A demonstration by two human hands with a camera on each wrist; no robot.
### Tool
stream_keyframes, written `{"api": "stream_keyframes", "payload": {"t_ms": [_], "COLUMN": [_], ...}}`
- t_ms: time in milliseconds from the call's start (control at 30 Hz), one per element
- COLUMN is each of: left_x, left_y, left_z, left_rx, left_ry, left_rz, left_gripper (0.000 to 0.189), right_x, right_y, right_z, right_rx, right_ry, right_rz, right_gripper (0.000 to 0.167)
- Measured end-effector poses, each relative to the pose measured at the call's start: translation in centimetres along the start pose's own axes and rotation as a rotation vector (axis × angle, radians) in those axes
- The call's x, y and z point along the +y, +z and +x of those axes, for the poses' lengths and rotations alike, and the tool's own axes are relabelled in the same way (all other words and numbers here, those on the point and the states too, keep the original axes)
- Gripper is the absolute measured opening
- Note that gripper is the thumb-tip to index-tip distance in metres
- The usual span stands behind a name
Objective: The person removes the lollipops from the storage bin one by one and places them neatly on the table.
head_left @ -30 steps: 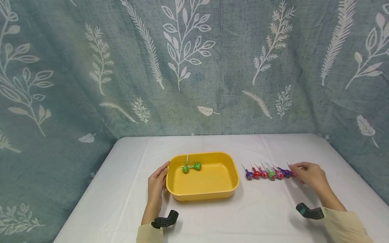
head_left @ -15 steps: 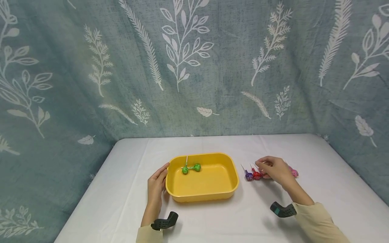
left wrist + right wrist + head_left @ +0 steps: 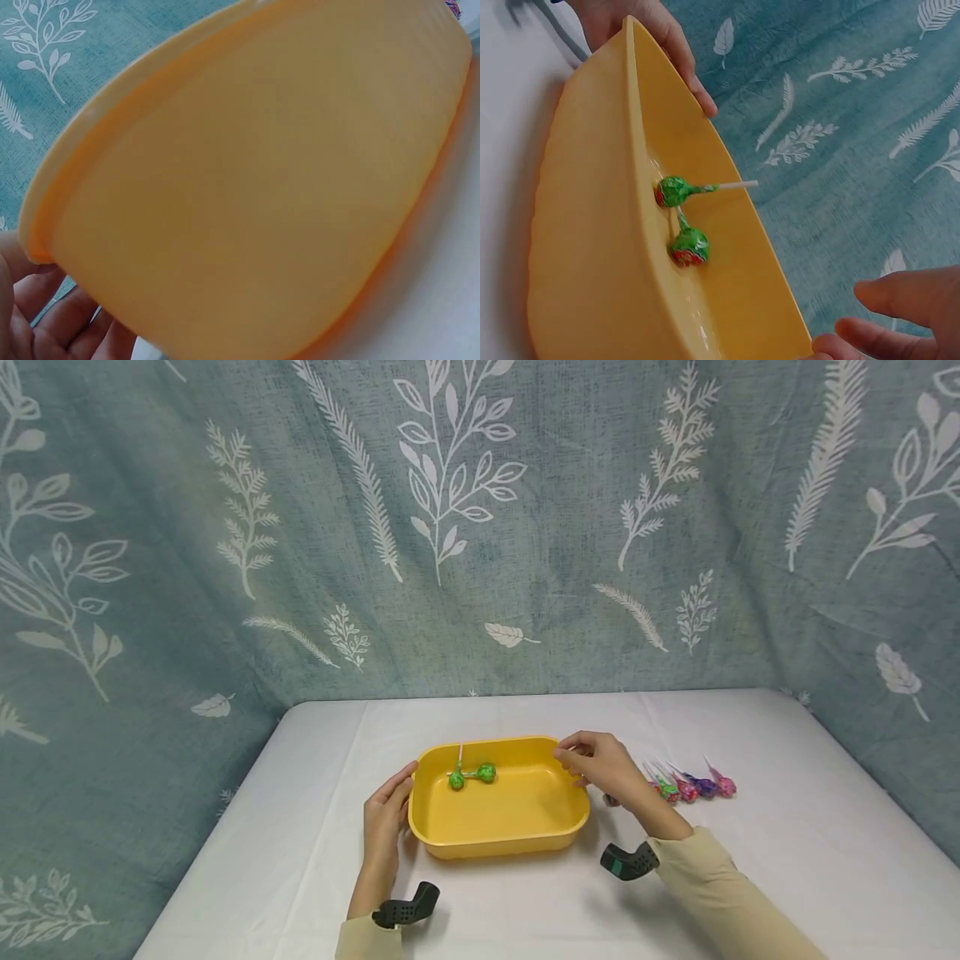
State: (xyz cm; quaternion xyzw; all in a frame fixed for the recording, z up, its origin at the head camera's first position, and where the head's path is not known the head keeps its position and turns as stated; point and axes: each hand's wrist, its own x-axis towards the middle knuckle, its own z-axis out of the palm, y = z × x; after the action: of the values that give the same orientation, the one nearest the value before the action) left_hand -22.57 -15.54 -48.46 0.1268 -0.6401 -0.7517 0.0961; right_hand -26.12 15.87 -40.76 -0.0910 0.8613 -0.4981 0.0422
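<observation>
My left hand (image 3: 386, 818) lies against the left end of a yellow plastic tray (image 3: 495, 846), its fingers touching the far-left corner of the rim. In the left wrist view, fingers (image 3: 56, 319) show behind that corner. Inside the tray are two green-wrapped lollipops (image 3: 486, 772), one with its white stick leaning over the far rim. My right hand (image 3: 600, 768) is at the tray's far-right corner. Thumb and fingers stand apart in the right wrist view, nothing between them. To its right, lollipops (image 3: 703, 787) lie in a row, partly hidden by the hand and forearm.
A white cloth (image 3: 300, 827) covers the table. Behind it hangs a green-blue curtain (image 3: 555, 527) with white leaf prints. Black wrist cameras (image 3: 408, 906) sit on both wrists, below the tray in the head view.
My right hand has moved left from the right end of the lollipop row, across the row, to the tray's right rim. The left hand, the tray and the two lollipops inside have stayed put.
</observation>
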Motion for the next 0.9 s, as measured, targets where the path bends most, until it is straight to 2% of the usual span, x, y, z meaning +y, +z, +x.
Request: {"api": "stream_keyframes", "payload": {"t_ms": [267,533,733,900], "left_x": [0.0,0.0,0.1,0.2], "left_y": [0.0,0.0,0.0,0.0], "left_z": [0.0,0.0,0.0,0.1], "left_rx": [0.000,0.008,0.013,0.014], "left_ry": [0.000,-0.009,-0.021,-0.021], "left_rz": [-0.002,0.001,0.008,0.012], "left_gripper": [0.031,0.031,0.031,0.031], "right_x": [-1.7,-2.4,-2.9,-3.0], "right_y": [2.6,5.2,6.5,7.3], "right_z": [2.0,3.9,4.4,4.6], "right_rx": [-0.089,-0.190,-0.262,-0.279], "right_ry": [0.040,0.068,0.099,0.098], "right_rz": [0.042,-0.006,-0.012,-0.039], "right_gripper": [0.024,0.021,0.023,0.027]}}
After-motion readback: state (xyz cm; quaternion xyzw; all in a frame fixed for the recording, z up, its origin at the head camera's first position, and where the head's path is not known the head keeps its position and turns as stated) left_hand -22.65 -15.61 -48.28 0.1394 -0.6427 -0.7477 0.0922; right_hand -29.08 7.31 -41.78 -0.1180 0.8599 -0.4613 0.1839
